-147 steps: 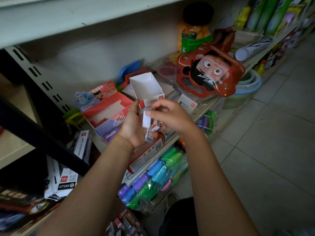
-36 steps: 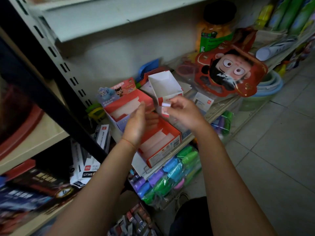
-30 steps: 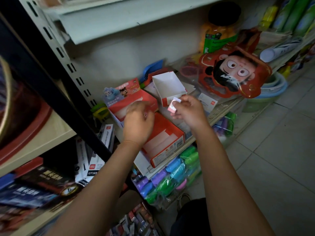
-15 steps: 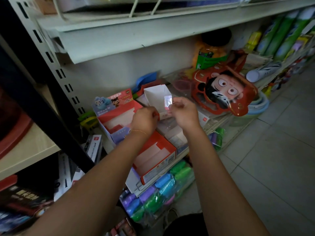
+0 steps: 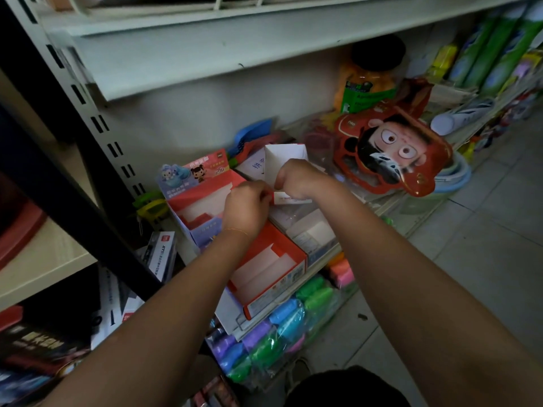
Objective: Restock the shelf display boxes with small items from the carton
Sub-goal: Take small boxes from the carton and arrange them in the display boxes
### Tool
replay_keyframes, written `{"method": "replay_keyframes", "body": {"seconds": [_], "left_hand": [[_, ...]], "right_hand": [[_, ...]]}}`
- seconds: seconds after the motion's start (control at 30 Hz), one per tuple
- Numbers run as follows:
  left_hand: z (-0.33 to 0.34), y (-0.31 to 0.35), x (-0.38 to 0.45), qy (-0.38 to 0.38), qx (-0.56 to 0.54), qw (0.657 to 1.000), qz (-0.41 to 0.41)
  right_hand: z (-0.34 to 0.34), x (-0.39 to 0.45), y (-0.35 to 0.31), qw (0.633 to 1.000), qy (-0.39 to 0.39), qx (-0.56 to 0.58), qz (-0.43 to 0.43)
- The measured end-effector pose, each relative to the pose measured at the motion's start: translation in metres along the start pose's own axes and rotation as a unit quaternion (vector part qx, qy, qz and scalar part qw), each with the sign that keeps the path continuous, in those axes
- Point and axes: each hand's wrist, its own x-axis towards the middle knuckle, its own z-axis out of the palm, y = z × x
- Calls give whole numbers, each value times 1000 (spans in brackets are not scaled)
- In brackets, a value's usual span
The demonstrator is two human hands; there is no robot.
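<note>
**shelf_newbie:** Forearms fill the bottom of your shot, then what? Where are the goods?

**me:** Going outward from my arms: the red display box [image 5: 269, 270] sits nearest, at the shelf edge [image 5: 318, 267], with white dividers inside and no stock that I can see. Just past it my left hand [image 5: 246, 207] is curled with the fingertips pinched on the end of a small red-and-white packet [image 5: 291, 198]. My right hand [image 5: 298, 178] is curled too, over the packet and the front of the white carton [image 5: 283, 160], but its fingertips are hidden, so I can't tell what it actually has hold of.

**shelf_newbie:** Fiddly to handle?

**me:** My guess: feather light, thin card or film wrap, probably a bit slick. Pinch it by the short ends, don't squeeze the middle. The carton looks like flimsy card as well, so it would tip or slide easily if I bump it.

**shelf_newbie:** And around it?

**me:** Left of my hands is the pink cartoon display box [image 5: 202, 198], also looking low. Behind are clear bags, a red cartoon-face toy [image 5: 390, 148] and an orange jar [image 5: 367, 83] against the pale back wall. It's a crowded metal shelf in dim light, with a grey tiled floor [image 5: 484, 245] to the right.
</note>
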Motion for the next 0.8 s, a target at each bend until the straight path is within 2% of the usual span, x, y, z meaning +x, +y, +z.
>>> {"method": "replay_keyframes", "body": {"seconds": [0.23, 0.4, 0.47, 0.53, 0.6, 0.67, 0.8], "left_hand": [[0, 20, 2, -4, -47, 996, -72], [-46, 23, -46, 19, -76, 994, -83], [-75, 20, -87, 9, -106, 989, -100], [-98, 8, -140, -4, -141, 982, -126], [-111, -17, -200, -19, -159, 972, -173], [-111, -53, -261, -42, -149, 958, -243], [-100, -119, -364, -46, -135, 913, -381]], "right_hand": [[-12, -19, -10, 996, 83, 17, -8], [-19, -58, -53, 972, 179, 150, -40], [-12, -87, -84, 963, 121, 239, -39], [4, -121, -120, 953, 2, 301, -30], [35, -151, -152, 950, -153, 268, -47], [81, -174, -182, 940, -270, 199, -61], [194, -203, -225, 927, -348, 126, -60]]}}
